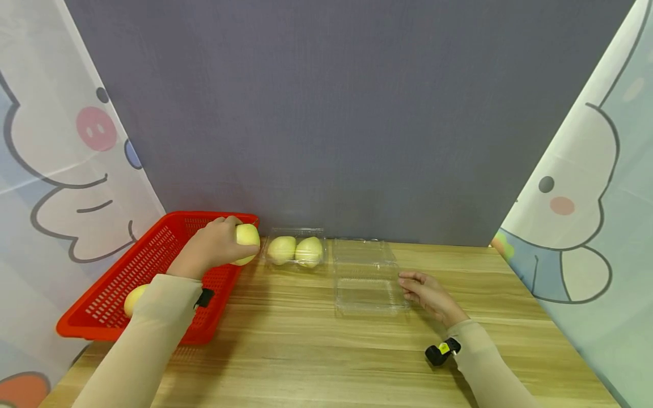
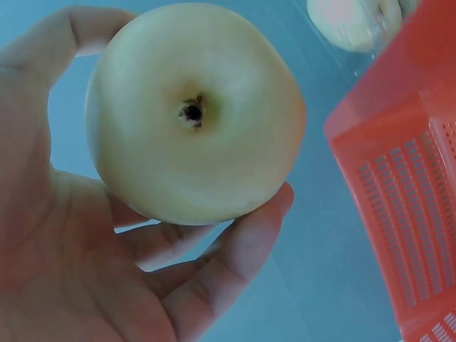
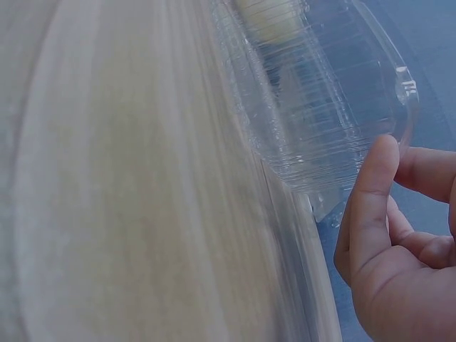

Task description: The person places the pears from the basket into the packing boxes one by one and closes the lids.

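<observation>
In the head view my left hand [image 1: 214, 243] grips a pale yellow apple [image 1: 247, 243] above the right rim of a red basket [image 1: 211, 328]. The left wrist view shows the apple's dimpled end [image 2: 192, 112], with thumb and fingers around its sides. My right hand [image 1: 431, 294] pinches the right edge of a clear plastic clamshell box [image 1: 369, 292], whose lid [image 1: 362, 250] is folded back toward the wall. In the right wrist view thumb and fingertips meet at the box's rim [image 3: 406, 89]. Nothing lies inside this box.
Left of the clamshell box, a second clear box [image 1: 298, 231] holds two yellow apples [image 1: 309, 251]. Another apple [image 1: 134, 299] lies in the basket, partly behind my left sleeve. A grey wall panel [image 1: 326, 113] stands behind the wooden table [image 1: 306, 357], with printed curtains on both sides.
</observation>
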Motion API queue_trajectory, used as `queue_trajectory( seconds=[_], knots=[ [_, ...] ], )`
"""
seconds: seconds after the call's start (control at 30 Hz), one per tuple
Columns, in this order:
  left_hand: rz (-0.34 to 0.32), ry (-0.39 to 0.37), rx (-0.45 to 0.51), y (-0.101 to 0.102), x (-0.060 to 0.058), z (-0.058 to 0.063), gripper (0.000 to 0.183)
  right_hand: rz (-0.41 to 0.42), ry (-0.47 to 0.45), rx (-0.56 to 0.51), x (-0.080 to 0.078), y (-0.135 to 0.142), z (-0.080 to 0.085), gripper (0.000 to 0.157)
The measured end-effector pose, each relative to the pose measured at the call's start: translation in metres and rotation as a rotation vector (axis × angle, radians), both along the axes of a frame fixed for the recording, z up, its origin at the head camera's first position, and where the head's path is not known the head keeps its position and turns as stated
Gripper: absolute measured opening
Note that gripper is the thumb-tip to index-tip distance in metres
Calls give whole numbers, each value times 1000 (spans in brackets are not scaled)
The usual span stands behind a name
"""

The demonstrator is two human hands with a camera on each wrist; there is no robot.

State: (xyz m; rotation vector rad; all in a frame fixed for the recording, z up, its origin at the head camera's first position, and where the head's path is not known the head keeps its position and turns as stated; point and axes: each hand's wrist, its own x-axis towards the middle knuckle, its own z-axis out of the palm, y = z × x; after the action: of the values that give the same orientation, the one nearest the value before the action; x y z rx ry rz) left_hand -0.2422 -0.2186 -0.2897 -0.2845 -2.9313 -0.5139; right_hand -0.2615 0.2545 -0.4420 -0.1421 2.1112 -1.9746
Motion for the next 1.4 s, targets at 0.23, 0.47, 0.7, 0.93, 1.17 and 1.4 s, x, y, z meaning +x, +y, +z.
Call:
queue_trajectory(
  seconds=[0.23,0.47,0.7,0.93,1.17,1.4],
  knots=[
    [-15,11,9,16,4,-2,59,6,6,3,1,0,0,57],
    [-16,-14,20,32,3,-6,60,6,2,2,3,-2,2,57],
    [-34,4,41,49,0,-13,55,0,5,3,2,-2,1,56],
    [-70,10,66,64,-2,-16,56,-20,2,7,0,-1,-2,54],
    [-87,26,83,79,-6,-21,53,-7,5,10,2,-1,1,55],
    [-97,6,101,93,-9,-29,61,-1,7,-9,2,-1,2,55]
  ],
)
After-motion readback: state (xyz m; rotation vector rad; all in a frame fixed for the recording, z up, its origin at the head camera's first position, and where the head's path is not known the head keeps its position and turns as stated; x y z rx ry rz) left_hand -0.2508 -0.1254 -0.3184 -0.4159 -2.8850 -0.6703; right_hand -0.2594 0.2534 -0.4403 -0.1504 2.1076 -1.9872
